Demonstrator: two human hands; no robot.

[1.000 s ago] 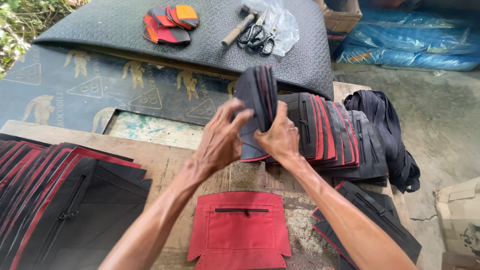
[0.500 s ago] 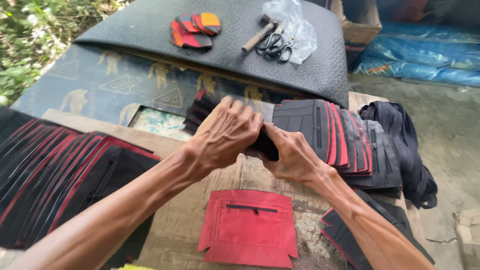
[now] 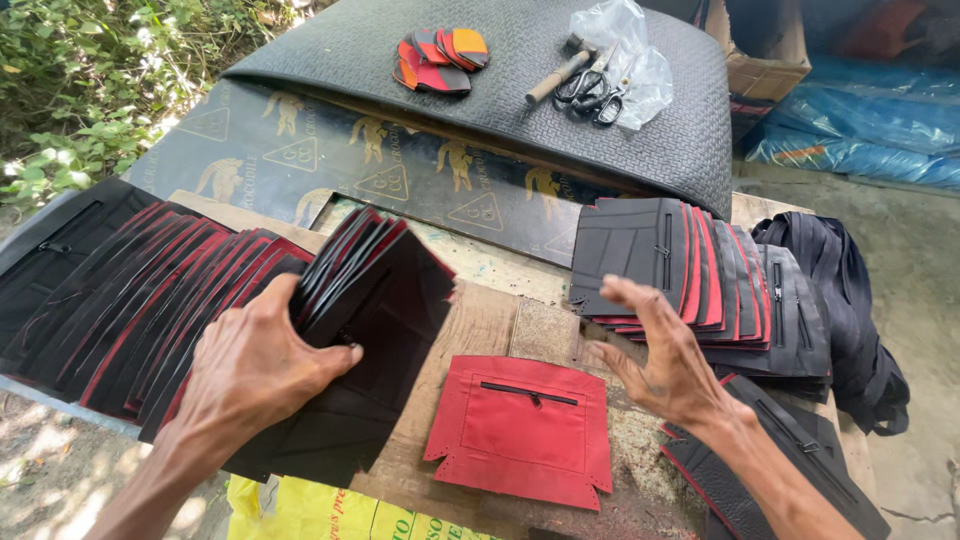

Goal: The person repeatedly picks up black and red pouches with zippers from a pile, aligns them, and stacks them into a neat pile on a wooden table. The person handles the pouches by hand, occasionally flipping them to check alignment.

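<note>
A fanned stack of black, red-edged leather panels (image 3: 365, 275) stands on edge over the long overlapping row of panels (image 3: 130, 290) at the desk's (image 3: 480, 320) left, my left hand (image 3: 255, 365) in a closed grip on it; my right hand (image 3: 665, 350) hovers open above a red zippered panel (image 3: 525, 425).
</note>
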